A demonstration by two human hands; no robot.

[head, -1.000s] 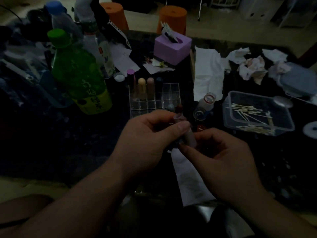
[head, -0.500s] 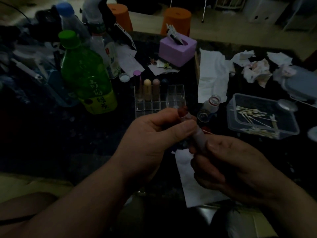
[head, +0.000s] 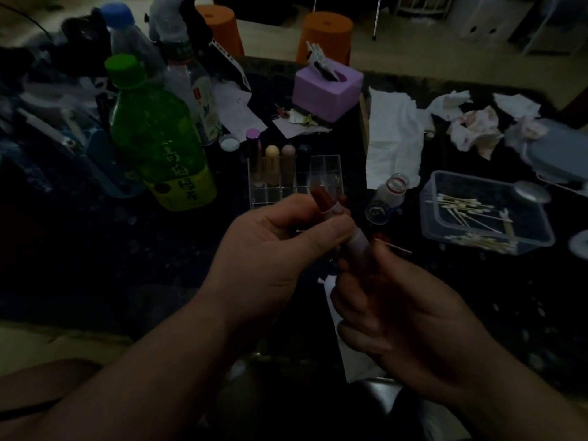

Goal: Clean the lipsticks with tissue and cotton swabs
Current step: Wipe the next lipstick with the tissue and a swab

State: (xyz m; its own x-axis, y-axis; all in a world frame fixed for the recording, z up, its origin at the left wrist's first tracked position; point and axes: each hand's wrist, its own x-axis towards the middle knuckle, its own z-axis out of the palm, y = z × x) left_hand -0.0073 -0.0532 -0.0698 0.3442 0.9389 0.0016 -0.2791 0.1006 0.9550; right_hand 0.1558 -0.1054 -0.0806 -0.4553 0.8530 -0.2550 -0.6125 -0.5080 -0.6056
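A lipstick (head: 321,198) with a dark red bullet and pale tube is held up over the dark table between both hands. My left hand (head: 270,256) pinches its upper tube between thumb and fingers. My right hand (head: 394,307) grips the lower tube, and a cotton swab (head: 394,248) sticks out from its fingers to the right. Behind them a clear organizer (head: 324,167) holds several capped lipsticks (head: 280,163). A clear box of cotton swabs (head: 483,214) sits at the right. A flat tissue (head: 350,329) lies under my right hand.
A green bottle (head: 159,144) and water bottles (head: 187,81) stand at the left. A purple tissue box (head: 327,90) is at the back, a white tissue sheet (head: 394,138) and crumpled stained tissues (head: 477,125) to its right. Small glass vials (head: 388,192) stand beside the organizer.
Both hands have lifted the lipstick slightly up and right. My right hand turned, closing its fingers round the lower tube, and the cotton swab now shows past its fingers.
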